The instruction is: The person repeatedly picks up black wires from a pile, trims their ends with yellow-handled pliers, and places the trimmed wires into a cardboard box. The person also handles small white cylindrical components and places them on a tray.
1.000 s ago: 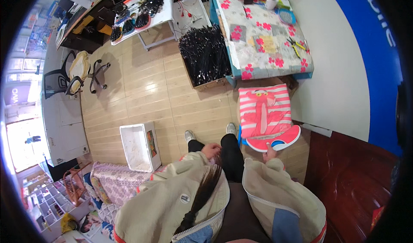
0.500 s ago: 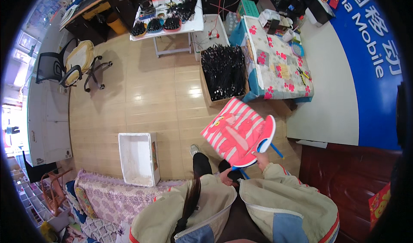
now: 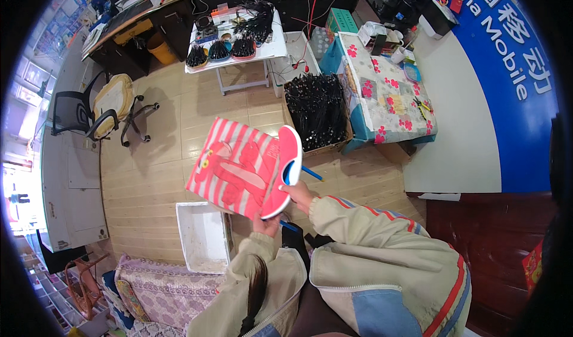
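Note:
Held up in front of me is a small chair [image 3: 239, 176] with a pink-and-white striped seat, a cartoon figure on it, a pink backrest with a cut-out, and blue legs. My right hand [image 3: 299, 195] is closed on the backrest's edge beside the cut-out. At the chair's near corner, my left hand [image 3: 267, 225] grips the rim where seat and backrest meet. The chair is tilted, so its seat faces up toward me, and most of its legs are hidden beneath it. Just below its left part, a white foam box [image 3: 203, 235] lies on the floor.
A carton [image 3: 317, 110] full of black cable-like parts stands ahead, beside a table with a flowered cloth [image 3: 391, 119]. Farther off are a white folding table [image 3: 271, 47] with more black parts and an office chair [image 3: 113, 101]. A lace-covered sofa [image 3: 161, 283] lies near left.
The small chair has swung left, nearer the foam box. My right hand has moved left with it, and my left hand has come up onto its near corner.

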A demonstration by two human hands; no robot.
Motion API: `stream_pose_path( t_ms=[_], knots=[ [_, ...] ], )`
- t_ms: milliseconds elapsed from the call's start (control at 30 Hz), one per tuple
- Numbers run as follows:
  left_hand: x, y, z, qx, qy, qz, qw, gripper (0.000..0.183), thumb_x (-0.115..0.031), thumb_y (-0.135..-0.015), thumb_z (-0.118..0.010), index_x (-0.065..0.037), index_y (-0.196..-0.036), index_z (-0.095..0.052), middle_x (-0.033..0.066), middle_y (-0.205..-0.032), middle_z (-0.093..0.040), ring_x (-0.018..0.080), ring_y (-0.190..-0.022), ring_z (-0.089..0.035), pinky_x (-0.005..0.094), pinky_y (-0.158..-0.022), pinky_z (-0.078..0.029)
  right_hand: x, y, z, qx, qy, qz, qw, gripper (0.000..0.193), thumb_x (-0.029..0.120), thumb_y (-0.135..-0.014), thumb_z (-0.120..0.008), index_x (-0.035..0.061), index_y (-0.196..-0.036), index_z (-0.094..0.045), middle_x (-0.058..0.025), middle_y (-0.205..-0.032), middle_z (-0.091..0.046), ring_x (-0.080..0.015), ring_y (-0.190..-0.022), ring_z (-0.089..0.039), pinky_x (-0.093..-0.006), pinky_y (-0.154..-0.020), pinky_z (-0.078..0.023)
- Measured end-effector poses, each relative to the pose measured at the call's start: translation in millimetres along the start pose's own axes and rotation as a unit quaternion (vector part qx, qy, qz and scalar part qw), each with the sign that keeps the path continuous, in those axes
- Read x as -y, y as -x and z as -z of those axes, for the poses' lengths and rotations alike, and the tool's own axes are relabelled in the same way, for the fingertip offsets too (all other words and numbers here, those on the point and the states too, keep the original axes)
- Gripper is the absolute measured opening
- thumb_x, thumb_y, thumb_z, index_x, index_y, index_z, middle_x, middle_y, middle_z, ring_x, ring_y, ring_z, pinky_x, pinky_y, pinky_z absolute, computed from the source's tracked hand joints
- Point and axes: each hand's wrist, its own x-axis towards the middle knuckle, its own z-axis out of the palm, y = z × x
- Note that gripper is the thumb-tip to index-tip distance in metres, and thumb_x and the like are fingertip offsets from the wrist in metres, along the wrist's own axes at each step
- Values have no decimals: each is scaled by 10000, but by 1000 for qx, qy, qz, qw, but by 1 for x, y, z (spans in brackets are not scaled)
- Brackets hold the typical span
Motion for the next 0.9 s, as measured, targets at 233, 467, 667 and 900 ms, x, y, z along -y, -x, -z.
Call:
stream_pose_path(
  t_ms=[233, 467, 667, 900],
  knots=[
    [-109, -129, 1, -14, -79, -19, 997, 404, -158, -886, -526, 1, -1255, -482, 159, -1259, -557, 323, -1144, -543, 524, -977, -440, -46, -84, -69, -71, 37, -74, 994, 174, 121, -808, -667, -17, -902, -619, -40, -660, -582, -104, -448, -438, -268, -377, -283],
    [-159, -249, 46, -8, -272, -71, 960, 432, -263, -886, -544, -39, -1253, -497, 132, -1227, -565, 299, -1067, -544, 466, -903, -461, -77, -52, 21, 163, 49, -209, 963, 118, 113, -882, -545, 29, -932, -609, -117, -858, -685, -173, -700, -679, -236, -456, -423],
    [-187, -242, 47, -96, -283, -105, 948, 461, -349, -878, -561, -57, -1232, -520, 112, -1187, -578, 282, -991, -546, 434, -831, -472, -50, 46, 278, -108, 242, -212, 941, 211, 189, -908, -513, 47, -906, -669, -95, -826, -688, -158, -647, -661, -293, -541, -515],
    [-196, -207, 55, -165, -305, -173, 922, 505, -450, -868, -582, -78, -1207, -547, 89, -1142, -594, 262, -903, -548, 396, -748, -486, -64, 168, 482, -116, 496, -353, 785, 214, 256, -796, -604, 71, -832, -705, -89, -840, -695, -196, -683, -652, -349, -591, -505]
  ],
)
